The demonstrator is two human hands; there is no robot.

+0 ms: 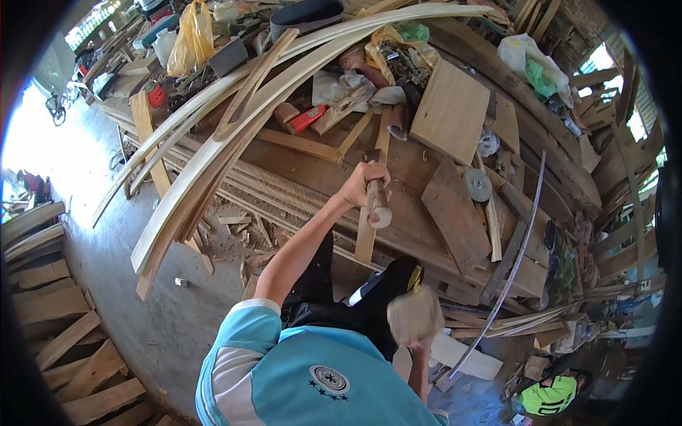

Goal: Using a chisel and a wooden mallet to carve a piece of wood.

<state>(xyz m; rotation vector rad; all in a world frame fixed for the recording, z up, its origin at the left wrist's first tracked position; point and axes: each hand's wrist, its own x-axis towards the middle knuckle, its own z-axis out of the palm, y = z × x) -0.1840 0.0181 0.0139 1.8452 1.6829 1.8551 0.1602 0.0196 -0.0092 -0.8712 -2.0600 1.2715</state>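
Note:
My left hand (362, 183) is closed around the wooden handle of a chisel-like tool (379, 209). The tool's dark upper end is over a narrow wooden strip (366, 241) on the cluttered workbench (298, 195); whether it touches the wood I cannot tell. Low at the right of my body, my right hand (420, 346) grips a wooden mallet, whose pale, worn head (413, 312) is raised in front of it, apart from the tool. Most of the mallet's handle is hidden behind its head.
Long pale strips (177, 206) cross the bench's left. A square board (447, 110), bags (533, 64) and a red object (305, 119) lie on it. Plank piles (57, 319) flank the concrete floor (106, 234). A person in a yellow-green top (540, 394) is low at right.

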